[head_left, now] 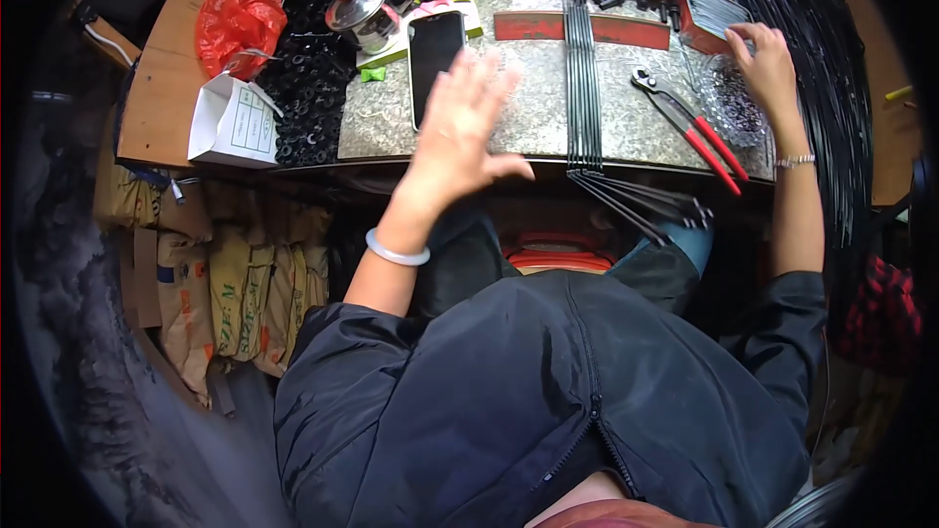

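My left hand (pixel 468 127) is raised over the metal worktop (pixel 533 127), its fingers stretched out and thumb apart, holding nothing. It partly covers a phone (pixel 437 54) with a dark screen. My right hand (pixel 768 68) bends over the red box (pixel 702 36) of thin metal pins and the clear glass bowl (pixel 722 93) of small dark pieces. Its thumb and fingertips are drawn together; whatever lies in them is too small to tell. Between my hands, a row of long black rods (pixel 584 88) lies across a red metal bar (pixel 528 27), their jointed ends hanging over the front edge.
Red-handled cutters (pixel 694 132) lie right of the rods. Piled black metal parts (pixel 303 108) spread along the back and left. A lidded steel cup (pixel 367 15), a white carton (pixel 235 122) and a red plastic bag (pixel 240 24) stand left. Long black rods (pixel 831 88) are heaped right.
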Demonstrator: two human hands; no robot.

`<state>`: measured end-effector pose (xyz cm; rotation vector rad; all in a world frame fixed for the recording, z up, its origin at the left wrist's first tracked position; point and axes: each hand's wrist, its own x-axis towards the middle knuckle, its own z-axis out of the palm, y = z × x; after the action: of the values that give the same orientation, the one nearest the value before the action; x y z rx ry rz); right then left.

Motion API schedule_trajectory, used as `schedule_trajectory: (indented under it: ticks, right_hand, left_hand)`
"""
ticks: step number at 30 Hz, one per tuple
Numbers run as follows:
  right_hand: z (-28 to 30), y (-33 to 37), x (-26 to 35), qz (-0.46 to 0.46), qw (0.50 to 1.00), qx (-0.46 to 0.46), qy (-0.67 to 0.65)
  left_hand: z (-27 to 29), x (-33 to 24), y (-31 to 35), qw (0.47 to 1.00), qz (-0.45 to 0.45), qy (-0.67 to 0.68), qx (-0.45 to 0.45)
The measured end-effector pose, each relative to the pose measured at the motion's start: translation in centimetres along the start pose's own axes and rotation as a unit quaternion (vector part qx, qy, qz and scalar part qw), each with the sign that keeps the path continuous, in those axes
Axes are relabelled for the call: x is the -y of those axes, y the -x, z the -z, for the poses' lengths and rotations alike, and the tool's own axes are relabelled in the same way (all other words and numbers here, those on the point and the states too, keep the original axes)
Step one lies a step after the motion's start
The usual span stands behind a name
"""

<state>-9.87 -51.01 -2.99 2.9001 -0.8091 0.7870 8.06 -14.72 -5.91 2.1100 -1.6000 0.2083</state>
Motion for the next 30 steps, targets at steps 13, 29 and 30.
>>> schedule_trajectory:
  ticks: [13,29,30]
  right_hand:
    - [-4.4,-4.6,-1.7,0.087,0.994,0.050,-0.046]
    - [-6.1,-4.1,6.9,0.139,0.966,0.020,-0.218]
    - [-6.8,-4.1,7.2,0.140,0.973,0.032,-0.180]
  left_hand:
    - [-5.6,-3.4,-2.7,0.959,-0.264,-0.019,0.104]
    - [-5.9,-3.7,-3.0,0.960,-0.253,0.005,0.117]
    - [-6.0,-3.8,-3.2,0.960,-0.256,0.002,0.115]
